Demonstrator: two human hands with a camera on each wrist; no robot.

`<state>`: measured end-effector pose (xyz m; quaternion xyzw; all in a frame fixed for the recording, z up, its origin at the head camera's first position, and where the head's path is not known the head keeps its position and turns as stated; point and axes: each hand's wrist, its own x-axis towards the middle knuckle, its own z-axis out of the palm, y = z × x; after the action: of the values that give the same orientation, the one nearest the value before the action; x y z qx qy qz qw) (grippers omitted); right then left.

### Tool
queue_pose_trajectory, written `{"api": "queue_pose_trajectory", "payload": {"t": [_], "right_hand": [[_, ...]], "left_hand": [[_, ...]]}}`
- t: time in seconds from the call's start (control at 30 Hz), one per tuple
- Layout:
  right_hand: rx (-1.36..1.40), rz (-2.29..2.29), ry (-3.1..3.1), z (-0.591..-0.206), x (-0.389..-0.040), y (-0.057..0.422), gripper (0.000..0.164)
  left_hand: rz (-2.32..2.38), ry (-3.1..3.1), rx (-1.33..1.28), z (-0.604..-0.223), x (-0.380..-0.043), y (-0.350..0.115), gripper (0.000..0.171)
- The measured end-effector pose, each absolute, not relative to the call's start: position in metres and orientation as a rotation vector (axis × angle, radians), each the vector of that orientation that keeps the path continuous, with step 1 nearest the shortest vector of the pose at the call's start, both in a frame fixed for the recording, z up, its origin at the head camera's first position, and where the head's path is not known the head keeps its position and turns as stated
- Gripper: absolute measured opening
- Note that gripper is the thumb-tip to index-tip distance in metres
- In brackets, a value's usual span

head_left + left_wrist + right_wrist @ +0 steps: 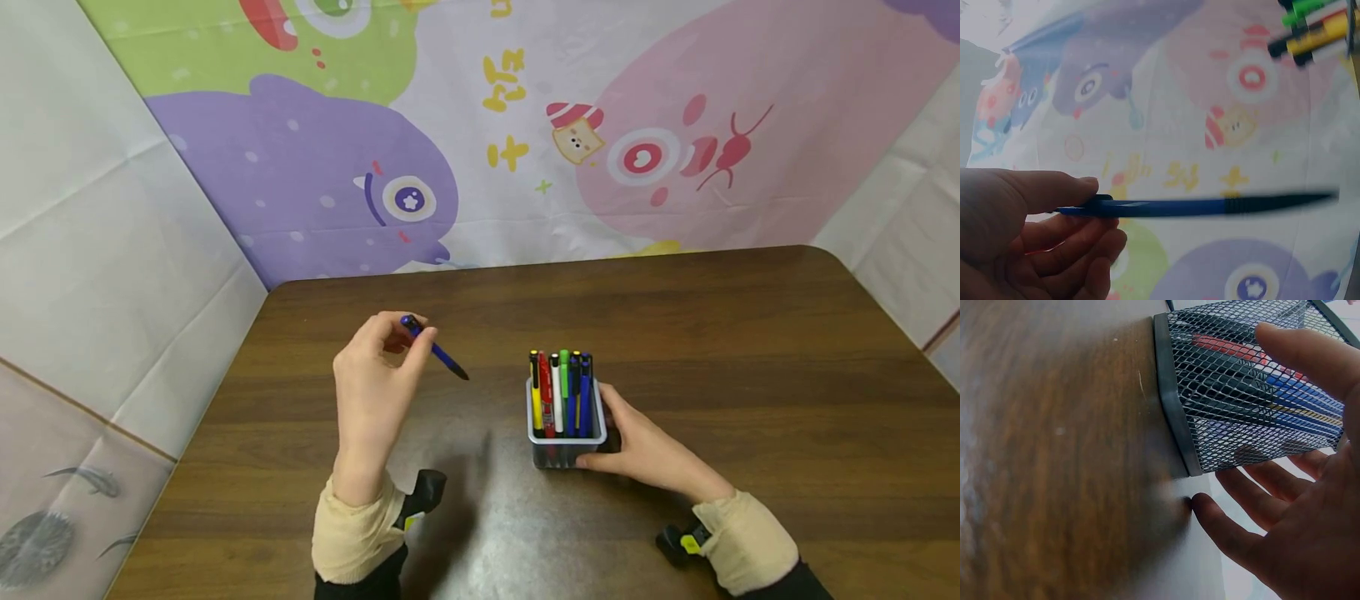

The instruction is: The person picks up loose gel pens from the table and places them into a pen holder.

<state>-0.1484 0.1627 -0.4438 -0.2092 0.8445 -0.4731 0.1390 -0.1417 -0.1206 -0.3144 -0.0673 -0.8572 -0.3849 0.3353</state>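
Observation:
Above the table, my left hand pinches a blue pen by its clip end, between thumb and fingers. Its dark tip slants down to the right; in the left wrist view the pen lies nearly level across the picture. My right hand holds a mesh pen holder from its right side, thumb at the front and fingers on the side and behind. Several pens and markers stand upright in it, in yellow, red, white, green and blue. The right wrist view shows the holder's black base at the tabletop.
The brown wooden table ends at a cartoon-printed cloth at the back. A pale cloth wall rises on the left, and another pale wall on the right. Each wrist carries a black camera mount over a beige cuff.

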Motion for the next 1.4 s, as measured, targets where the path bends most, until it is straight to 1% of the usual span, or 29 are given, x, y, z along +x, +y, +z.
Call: {"api": "queue_pose_trajectory", "payload": {"t": [0.23, 0.4, 0.5, 0.67, 0.73, 0.97, 1.4], "right_hand": [[-0.606, -1.365, 2.447, -0.444, -0.149, 0.163, 0.092], [-0.609, -1.376, 2.439, -0.444, -0.149, 0.163, 0.092], [-0.613, -1.367, 2.451, -0.444, -0.148, 0.162, 0.093], [-0.630, -1.365, 2.466, -0.444, -0.148, 0.162, 0.093], [-0.630, -1.384, 2.447, -0.444, -0.148, 0.162, 0.092], [-0.616, -1.418, 2.394, -0.444, -0.149, 0.163, 0.090], [-0.639, -1.404, 2.416, -0.444, -0.149, 0.163, 0.090]], "left_hand": [[-1.304, -2.153, -0.348, -0.315, -0.138, -0.104, 0.035], [-1.397, -2.158, -0.477, -0.320, -0.138, -0.092, 0.042], [-1.402, -2.194, -0.507, -0.323, -0.139, -0.084, 0.041], [-1.367, -2.253, -0.551, -0.329, -0.141, -0.074, 0.030], [-1.345, -2.276, -0.569, -0.332, -0.142, -0.071, 0.029], [-1.271, -2.389, -0.631, -0.345, -0.148, -0.058, 0.029], [-1.141, -2.539, -0.587, -0.364, -0.154, -0.042, 0.029]]}}
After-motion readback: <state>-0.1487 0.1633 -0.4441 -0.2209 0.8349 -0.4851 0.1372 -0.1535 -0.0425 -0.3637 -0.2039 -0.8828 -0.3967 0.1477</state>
